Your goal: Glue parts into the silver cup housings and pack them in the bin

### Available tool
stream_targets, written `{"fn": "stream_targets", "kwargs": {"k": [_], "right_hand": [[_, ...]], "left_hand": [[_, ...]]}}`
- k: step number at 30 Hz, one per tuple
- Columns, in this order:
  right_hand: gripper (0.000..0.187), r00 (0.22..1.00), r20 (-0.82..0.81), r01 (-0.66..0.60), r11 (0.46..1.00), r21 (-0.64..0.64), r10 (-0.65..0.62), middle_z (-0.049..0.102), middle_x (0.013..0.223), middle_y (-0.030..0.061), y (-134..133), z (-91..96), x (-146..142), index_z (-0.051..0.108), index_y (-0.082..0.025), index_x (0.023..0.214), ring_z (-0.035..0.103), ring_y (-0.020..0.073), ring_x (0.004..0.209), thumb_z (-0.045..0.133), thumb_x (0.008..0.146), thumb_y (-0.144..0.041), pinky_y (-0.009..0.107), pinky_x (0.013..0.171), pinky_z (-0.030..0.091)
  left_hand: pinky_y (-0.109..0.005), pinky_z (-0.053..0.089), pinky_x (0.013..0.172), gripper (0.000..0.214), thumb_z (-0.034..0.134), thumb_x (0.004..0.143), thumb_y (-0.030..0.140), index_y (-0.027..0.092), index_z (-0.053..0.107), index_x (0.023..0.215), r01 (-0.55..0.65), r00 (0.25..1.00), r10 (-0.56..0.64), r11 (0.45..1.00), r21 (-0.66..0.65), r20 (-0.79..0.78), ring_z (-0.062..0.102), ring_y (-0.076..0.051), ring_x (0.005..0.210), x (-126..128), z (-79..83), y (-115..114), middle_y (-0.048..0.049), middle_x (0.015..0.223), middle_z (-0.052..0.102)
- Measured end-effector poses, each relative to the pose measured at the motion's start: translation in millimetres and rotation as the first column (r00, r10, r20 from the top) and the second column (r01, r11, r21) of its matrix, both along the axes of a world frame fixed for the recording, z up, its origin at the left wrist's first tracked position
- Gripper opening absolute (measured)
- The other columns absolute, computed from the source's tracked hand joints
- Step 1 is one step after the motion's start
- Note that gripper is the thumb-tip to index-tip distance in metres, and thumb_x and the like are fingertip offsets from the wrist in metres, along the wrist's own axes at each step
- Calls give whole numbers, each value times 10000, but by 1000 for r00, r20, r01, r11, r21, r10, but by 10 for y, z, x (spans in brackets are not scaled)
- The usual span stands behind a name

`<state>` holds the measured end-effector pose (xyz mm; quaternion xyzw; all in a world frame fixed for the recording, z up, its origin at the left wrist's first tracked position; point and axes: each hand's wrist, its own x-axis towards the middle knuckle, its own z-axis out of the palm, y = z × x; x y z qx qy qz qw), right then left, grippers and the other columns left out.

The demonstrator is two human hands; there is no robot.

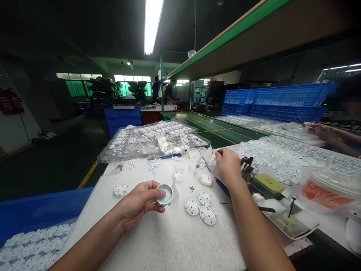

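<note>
My left hand (143, 199) grips a small round white housing (165, 194), shaped like a shallow cup, its hollow side turned toward me. Farther forward, my right hand (229, 167) has its fingers pinched together beside a clear plastic holder (208, 155); whatever lies between the fingertips is hidden. Between the hands sit a white rounded case (205, 179) and a little heap of small metal pieces (192, 188). Several round white discs with holes, one of them a disc (208, 215) near the front, lie on the white foam-topped table (175, 244).
Stacked clear trays (126, 150) of white parts stand at the back. A blue bin (84, 195) is at the left. On the right are a yellow-green box (269, 183), a white tub (329, 188) and a green conveyor (214, 130). Another person's hands (324, 131) work across it.
</note>
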<state>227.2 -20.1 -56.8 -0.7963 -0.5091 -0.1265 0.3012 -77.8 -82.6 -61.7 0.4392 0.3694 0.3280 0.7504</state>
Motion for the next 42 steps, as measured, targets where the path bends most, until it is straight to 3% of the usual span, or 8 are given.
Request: {"fn": "stream_targets", "kwargs": {"k": [3,5,9,11,14,18,28,42], "right_hand": [[258,999,-38,23,988,155,-18,664,927,119,-124,85,-29,640,-133,978,608,253,859,467,904,-310,352,755,424],[253,979,-163,-40,905,423,120,662,862,67,-236,170,-113,628,-172,972,608,206,751,508,891,-379,324,687,441],[174,654,-206,-167,404,900,728,625,758,10,-447,339,-399,601,-191,920,571,133,611,607,845,-348,249,522,423],[125,391,-181,-241,290,926,902,635,751,11,-512,363,-553,609,-191,887,566,126,583,626,835,-303,239,481,412],[87,93,-254,-416,269,869,963,660,750,18,-556,292,-763,639,-194,869,569,116,538,631,836,-274,238,465,418],[83,-12,-346,-587,273,762,938,675,724,22,-585,152,-977,649,-201,864,572,105,526,612,857,-275,237,495,431],[134,109,-459,-591,428,684,882,660,699,21,-680,154,-1123,628,-176,845,531,102,525,616,845,-309,251,521,419],[116,109,-396,-685,357,635,912,664,721,20,-635,104,-1046,630,-192,871,557,107,540,595,866,-302,247,522,455]], "left_hand": [[-216,534,603,194,724,759,178,122,545,808,12,1000,-12,1000,8,17,586,-119,724,-8,-21,21,-69,848,623],[-211,532,601,206,731,753,182,122,548,825,8,1000,-9,1000,12,22,589,-120,734,-20,-23,30,-71,864,624],[-204,530,609,215,733,749,179,127,540,830,-25,1000,25,1000,2,19,591,-119,758,-43,-2,40,-76,903,625],[-203,531,606,215,730,750,176,130,535,828,-31,999,31,1000,1,24,593,-118,759,-48,6,46,-76,907,626],[-201,530,592,223,730,746,166,133,527,832,-23,999,24,1000,-2,36,596,-119,753,-50,3,54,-77,903,633],[-199,531,581,229,737,732,162,130,522,806,-17,998,16,1000,13,60,589,-115,731,-55,0,51,-82,894,634],[-201,529,583,222,739,723,158,137,525,776,-18,997,17,1000,13,78,591,-122,741,-58,29,31,-62,857,622],[-206,524,587,204,738,720,159,131,543,775,-20,997,19,1000,13,74,594,-126,746,-60,45,33,-60,846,629]]}}
